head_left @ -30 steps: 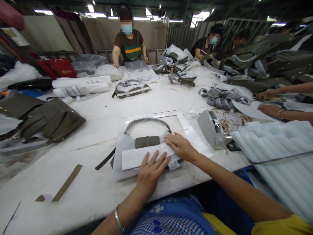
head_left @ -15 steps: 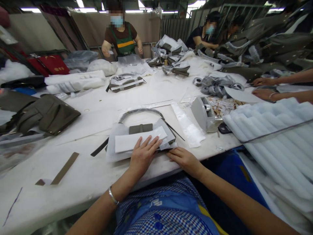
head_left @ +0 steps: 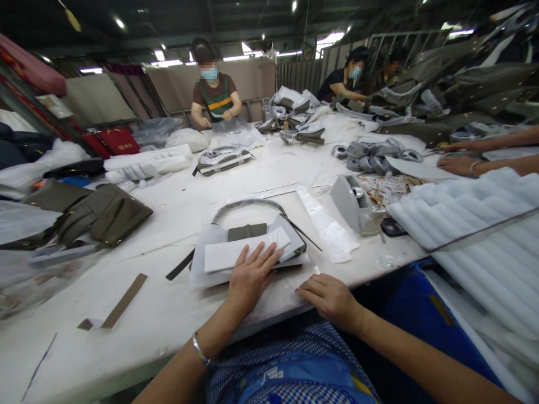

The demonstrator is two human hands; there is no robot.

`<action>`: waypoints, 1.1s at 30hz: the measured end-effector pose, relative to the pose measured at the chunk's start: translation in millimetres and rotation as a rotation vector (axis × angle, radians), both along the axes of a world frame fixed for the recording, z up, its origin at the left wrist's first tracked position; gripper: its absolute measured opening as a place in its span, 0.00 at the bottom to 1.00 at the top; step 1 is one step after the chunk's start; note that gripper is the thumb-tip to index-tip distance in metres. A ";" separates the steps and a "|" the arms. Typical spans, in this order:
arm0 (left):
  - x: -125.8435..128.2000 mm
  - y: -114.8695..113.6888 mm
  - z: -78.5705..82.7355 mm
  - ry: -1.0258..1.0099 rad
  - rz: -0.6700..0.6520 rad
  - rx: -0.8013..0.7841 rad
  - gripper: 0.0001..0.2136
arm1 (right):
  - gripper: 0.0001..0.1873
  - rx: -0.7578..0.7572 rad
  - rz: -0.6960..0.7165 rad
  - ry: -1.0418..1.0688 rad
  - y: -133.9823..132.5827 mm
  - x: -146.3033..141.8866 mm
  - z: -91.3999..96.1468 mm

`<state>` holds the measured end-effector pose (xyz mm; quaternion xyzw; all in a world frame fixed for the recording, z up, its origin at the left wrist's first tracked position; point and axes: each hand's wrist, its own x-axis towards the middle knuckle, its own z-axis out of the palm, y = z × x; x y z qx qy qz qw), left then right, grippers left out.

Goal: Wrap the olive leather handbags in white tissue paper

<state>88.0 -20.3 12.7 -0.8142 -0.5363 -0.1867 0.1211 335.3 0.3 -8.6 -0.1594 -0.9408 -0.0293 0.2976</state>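
A small olive handbag [head_left: 248,231] with a curved handle lies in front of me on the white table [head_left: 168,314], wrapped in white tissue paper [head_left: 236,253]. My left hand [head_left: 252,275] rests flat on the paper and the bag's near edge, fingers spread. At the table's front edge, just right of the bag, my right hand [head_left: 330,297] lies with its fingers curled down on a clear plastic sheet; whether it grips the sheet I cannot make out.
A grey tape dispenser [head_left: 356,205] and a plastic sleeve [head_left: 326,224] lie to the right, with ribbed white foam [head_left: 463,219] beyond. Olive bags [head_left: 101,216] sit at left, a brown strip [head_left: 122,302] nearer. Other people work at the far side and right.
My right hand came off the top of the bag and drew back to the table's front edge. My left hand stayed pressed on the paper. The view tilted up a little.
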 end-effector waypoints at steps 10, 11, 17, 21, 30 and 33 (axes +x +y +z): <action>0.0 0.4 -3.5 -0.009 -0.010 0.024 0.25 | 0.16 -0.043 -0.066 0.201 13.6 -3.6 33.2; 0.0 0.6 -3.9 -0.013 -0.010 0.030 0.25 | 0.18 -0.016 -0.116 0.215 19.7 -7.4 39.0; 0.1 1.3 -3.1 -0.034 -0.016 0.057 0.22 | 0.07 0.015 -0.178 0.080 47.0 -32.9 58.2; 1.5 0.7 -1.5 -0.044 -0.003 0.054 0.23 | 0.09 0.037 -0.165 0.064 42.7 -40.2 56.6; -0.4 -0.5 -11.1 -0.025 -0.035 0.116 0.20 | 0.08 0.079 -0.116 0.070 33.3 -33.1 47.1; -1.4 -0.9 -13.4 -0.017 -0.046 0.109 0.19 | 0.07 0.058 -0.093 0.086 38.3 -35.8 55.8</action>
